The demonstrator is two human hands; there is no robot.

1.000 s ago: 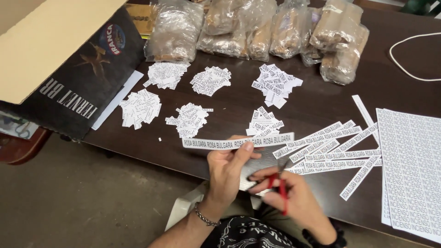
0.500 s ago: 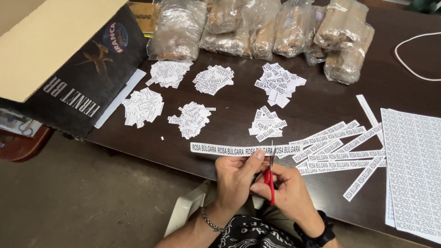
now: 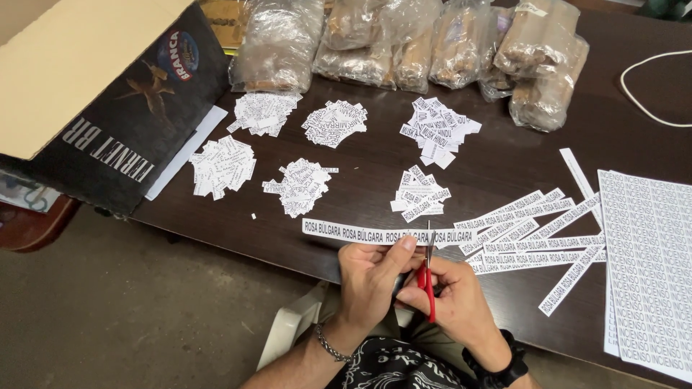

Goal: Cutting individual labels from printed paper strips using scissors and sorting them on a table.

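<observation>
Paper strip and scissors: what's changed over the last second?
The right hand brought the red-handled scissors up from below the table edge to the paper strip, blades now at it. The left hand kept pinching the strip. Label piles and bags stayed put.

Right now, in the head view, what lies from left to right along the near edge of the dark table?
Long white printed paper strip → left hand → red-handled scissors → right hand → fanned pile of white printed strips → uncut white printed sheets.
</observation>
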